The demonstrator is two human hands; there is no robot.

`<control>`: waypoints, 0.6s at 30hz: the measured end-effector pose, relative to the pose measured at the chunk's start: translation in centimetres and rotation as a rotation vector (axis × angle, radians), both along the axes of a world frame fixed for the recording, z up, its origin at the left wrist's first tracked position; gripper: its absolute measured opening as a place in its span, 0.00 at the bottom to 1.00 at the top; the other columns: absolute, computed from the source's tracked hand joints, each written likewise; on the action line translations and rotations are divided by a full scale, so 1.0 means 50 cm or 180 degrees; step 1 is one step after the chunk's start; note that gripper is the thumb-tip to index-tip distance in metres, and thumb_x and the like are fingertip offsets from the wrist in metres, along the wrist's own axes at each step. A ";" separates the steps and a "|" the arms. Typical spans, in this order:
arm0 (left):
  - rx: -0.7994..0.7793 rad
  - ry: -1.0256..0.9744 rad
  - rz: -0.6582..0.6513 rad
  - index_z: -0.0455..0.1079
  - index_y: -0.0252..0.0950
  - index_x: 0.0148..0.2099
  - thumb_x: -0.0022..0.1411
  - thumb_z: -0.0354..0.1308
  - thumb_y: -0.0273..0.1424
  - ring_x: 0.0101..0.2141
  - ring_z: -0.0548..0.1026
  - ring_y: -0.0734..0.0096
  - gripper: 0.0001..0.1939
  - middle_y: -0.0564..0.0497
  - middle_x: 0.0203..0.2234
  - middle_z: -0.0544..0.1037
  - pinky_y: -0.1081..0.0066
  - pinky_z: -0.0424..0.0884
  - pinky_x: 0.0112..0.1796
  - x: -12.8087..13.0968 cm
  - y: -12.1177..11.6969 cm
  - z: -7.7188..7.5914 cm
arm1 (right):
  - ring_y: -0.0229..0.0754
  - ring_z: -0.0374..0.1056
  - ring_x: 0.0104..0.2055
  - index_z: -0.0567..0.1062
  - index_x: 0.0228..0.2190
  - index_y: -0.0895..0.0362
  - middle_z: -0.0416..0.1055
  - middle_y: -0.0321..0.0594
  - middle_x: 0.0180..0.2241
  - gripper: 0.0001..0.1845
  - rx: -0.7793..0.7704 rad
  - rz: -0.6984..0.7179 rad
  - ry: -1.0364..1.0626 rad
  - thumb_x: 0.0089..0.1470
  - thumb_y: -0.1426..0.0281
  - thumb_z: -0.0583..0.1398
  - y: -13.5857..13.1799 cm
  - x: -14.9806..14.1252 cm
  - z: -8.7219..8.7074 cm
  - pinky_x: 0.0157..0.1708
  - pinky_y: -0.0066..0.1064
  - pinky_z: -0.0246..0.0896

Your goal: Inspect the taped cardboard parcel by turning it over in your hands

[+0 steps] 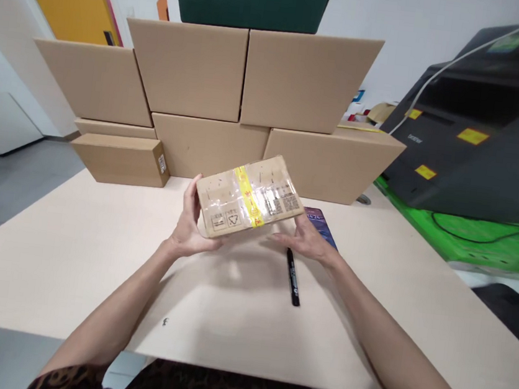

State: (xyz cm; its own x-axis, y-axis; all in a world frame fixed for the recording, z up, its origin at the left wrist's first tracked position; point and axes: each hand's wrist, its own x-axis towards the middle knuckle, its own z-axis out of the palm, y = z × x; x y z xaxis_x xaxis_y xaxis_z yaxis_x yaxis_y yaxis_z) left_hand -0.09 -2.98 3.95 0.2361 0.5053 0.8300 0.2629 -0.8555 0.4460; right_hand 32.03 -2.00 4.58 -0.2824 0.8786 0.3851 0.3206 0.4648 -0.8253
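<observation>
Head view, frame centre: left hand (189, 227) and right hand (307, 240) grip a small taped cardboard parcel (248, 196) by its short ends, tilted label-up for reading, above the pale table (69, 260). Black marker (293, 277) and phone (321, 221) lie just beneath; stacked cartons (234, 92) behind.

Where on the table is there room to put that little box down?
The table is bare left of the left hand and in front of the marker. It's crowded behind the small box: stacked cartons, a phone, and right hand.
</observation>
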 end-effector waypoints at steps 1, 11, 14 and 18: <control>-0.0134 -0.0136 -0.0104 0.40 0.48 0.79 0.49 0.77 0.54 0.66 0.69 0.43 0.68 0.39 0.68 0.62 0.46 0.72 0.63 0.000 -0.003 0.007 | 0.63 0.62 0.70 0.73 0.60 0.50 0.71 0.50 0.64 0.52 -0.0113 0.0268 0.0244 0.35 0.52 0.79 0.005 -0.014 0.012 0.69 0.60 0.57; -0.2086 -0.2431 -0.0589 0.72 0.40 0.61 0.57 0.68 0.57 0.62 0.77 0.39 0.37 0.42 0.55 0.83 0.47 0.76 0.61 0.025 -0.032 0.045 | 0.60 0.69 0.66 0.62 0.67 0.45 0.73 0.45 0.63 0.55 -0.1089 0.0727 0.2009 0.42 0.53 0.75 -0.050 -0.149 0.009 0.68 0.54 0.61; -0.2265 -0.2085 -0.0705 0.65 0.43 0.70 0.56 0.72 0.53 0.71 0.65 0.38 0.45 0.41 0.67 0.74 0.45 0.63 0.70 0.053 -0.046 0.022 | 0.60 0.73 0.62 0.67 0.62 0.47 0.76 0.45 0.60 0.45 -0.1330 0.0233 0.2558 0.44 0.56 0.73 -0.059 -0.169 0.022 0.64 0.55 0.66; -0.2589 -0.1771 -0.0922 0.51 0.47 0.78 0.57 0.73 0.45 0.74 0.58 0.42 0.53 0.43 0.74 0.64 0.45 0.55 0.73 0.087 -0.059 -0.005 | 0.61 0.73 0.63 0.70 0.59 0.49 0.76 0.45 0.61 0.38 -0.1363 -0.0242 0.2585 0.50 0.52 0.69 -0.039 -0.147 0.028 0.62 0.57 0.69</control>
